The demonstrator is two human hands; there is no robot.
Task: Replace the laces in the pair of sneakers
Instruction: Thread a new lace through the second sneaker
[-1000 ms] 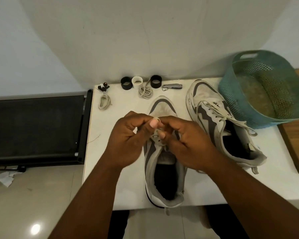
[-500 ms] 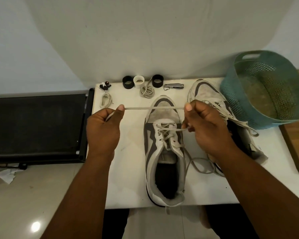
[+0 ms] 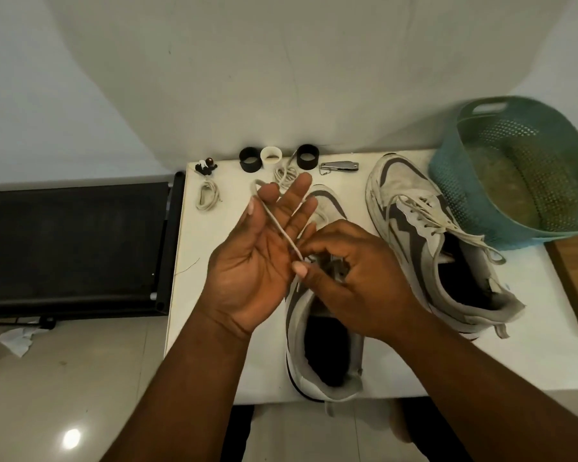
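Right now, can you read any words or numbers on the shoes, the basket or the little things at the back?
No readable text anywhere.
Near sneaker: stripes only, no words.
Far sneaker: zigzag marks only.
Basket: plain holes, no label.
Nail clipper and small rings: too small to tell.

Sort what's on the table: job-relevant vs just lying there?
In the job: left hand, right hand, lace, near sneaker, far sneaker, two spare lace bundles.

Lying about: teal basket, nail clipper, three rings, small dark bits.
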